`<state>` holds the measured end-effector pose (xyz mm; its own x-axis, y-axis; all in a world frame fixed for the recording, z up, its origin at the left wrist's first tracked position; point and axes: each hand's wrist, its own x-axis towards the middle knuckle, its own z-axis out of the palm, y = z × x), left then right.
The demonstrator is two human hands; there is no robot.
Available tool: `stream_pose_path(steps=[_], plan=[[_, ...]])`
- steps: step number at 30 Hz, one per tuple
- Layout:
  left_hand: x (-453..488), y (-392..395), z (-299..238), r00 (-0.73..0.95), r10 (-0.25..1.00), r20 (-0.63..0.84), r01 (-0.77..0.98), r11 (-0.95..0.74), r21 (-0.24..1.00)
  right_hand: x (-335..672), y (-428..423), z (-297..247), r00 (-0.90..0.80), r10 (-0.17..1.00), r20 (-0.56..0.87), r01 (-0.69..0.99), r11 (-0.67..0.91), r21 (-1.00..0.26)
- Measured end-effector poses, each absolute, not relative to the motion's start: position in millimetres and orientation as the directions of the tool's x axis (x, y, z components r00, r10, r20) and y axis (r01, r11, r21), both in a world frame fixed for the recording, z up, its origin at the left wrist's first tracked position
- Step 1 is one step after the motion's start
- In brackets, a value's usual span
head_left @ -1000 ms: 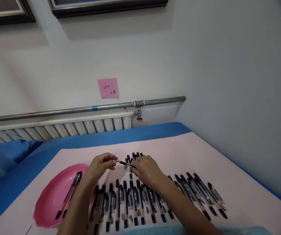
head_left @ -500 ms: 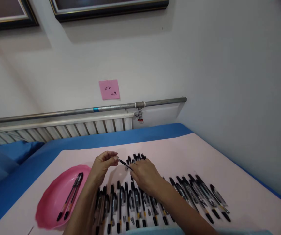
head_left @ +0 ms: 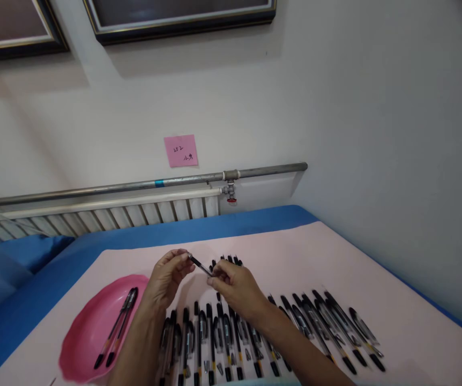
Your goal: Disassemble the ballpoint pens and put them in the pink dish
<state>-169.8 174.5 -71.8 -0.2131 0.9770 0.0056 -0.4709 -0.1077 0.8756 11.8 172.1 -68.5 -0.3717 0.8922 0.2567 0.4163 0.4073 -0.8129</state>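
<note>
Between my two hands, above the pink sheet, a pen [head_left: 201,265] with a black grip and clear barrel slants down to the right. The fingertips of my left hand [head_left: 171,271] pinch its upper left end, where the tip is hidden. My right hand [head_left: 235,284] closes its thumb and fingers on the lower right end. Below my hands lie rows of black pen parts [head_left: 210,335], with clear barrels, caps and small metal tips. A further group of black pen parts [head_left: 231,260] stands partly hidden behind my right hand.
At left, a pink scalloped dish [head_left: 78,332] holds two pens [head_left: 120,327]. More pen parts [head_left: 327,321] lie to the right. The pink sheet [head_left: 287,252] covers a blue surface [head_left: 255,214] against the wall. Behind it run a radiator [head_left: 134,214] and a metal pipe [head_left: 126,187].
My right hand has turned and its fingers have curled around the pen's end, showing more barrel. The pen has shifted slightly left. The view has tilted up a little.
</note>
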Motion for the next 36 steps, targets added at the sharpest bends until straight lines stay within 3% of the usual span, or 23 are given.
stream_pose_path(steps=[6, 12, 15, 19, 21, 36], plan=[[-160, 174, -68, -0.212, 0.974, -0.073, -0.608, -0.073, 0.791, 12, 168, -66, -0.389, 0.822, 0.416, 0.496, 0.568, -0.657], [-154, 173, -66, -0.229, 0.969, -0.092, -0.626, -0.074, 0.776, 12, 167, -63, -0.414, 0.763, 0.496, 0.537, 0.645, -0.544], [-151, 172, -65, -0.228, 0.968, -0.102, -0.633, -0.068, 0.771, 12, 166, -65, -0.416, 0.783, 0.463, 0.516, 0.622, -0.589], [-150, 172, -63, -0.241, 0.964, -0.110, -0.649, -0.076, 0.757, 10, 166, -67, -0.413, 0.855, 0.314, 0.358, 0.469, -0.807], [-151, 172, -63, -0.274, 0.954, -0.124, -0.655, -0.091, 0.750, 9, 166, -68, -0.384, 0.888, 0.254, 0.340, 0.391, -0.855], [-151, 175, -66, -0.290, 0.948, -0.131, -0.664, -0.100, 0.741, 10, 167, -70, -0.382, 0.833, 0.399, 0.488, 0.549, -0.679]])
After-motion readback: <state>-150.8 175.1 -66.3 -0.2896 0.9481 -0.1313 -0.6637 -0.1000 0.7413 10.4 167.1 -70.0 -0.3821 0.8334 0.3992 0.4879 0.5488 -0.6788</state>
